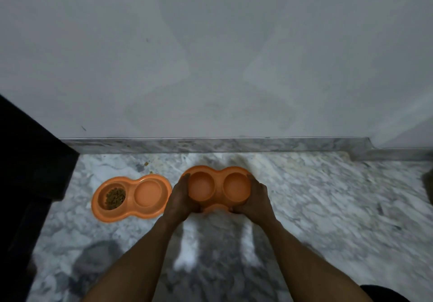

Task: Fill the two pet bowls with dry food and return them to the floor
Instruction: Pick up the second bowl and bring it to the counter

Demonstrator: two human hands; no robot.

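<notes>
Held double bowl [219, 188]: orange plastic, two round wells showing bare orange; over the floor, near the wall [210, 55].
Grip: left hand [181, 198] and right hand [254, 197] curl round its opposite ends.
Floor [328, 208]: grey-white marble, matching skirting [210, 145]; wall pale grey.
Second double bowl [131, 197]: on the floor just left; brown kibble [114, 198] in its left well.

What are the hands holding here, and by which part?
The empty orange double bowl, held by its two ends: the left hand grips the left end, the right hand the right end.
</notes>
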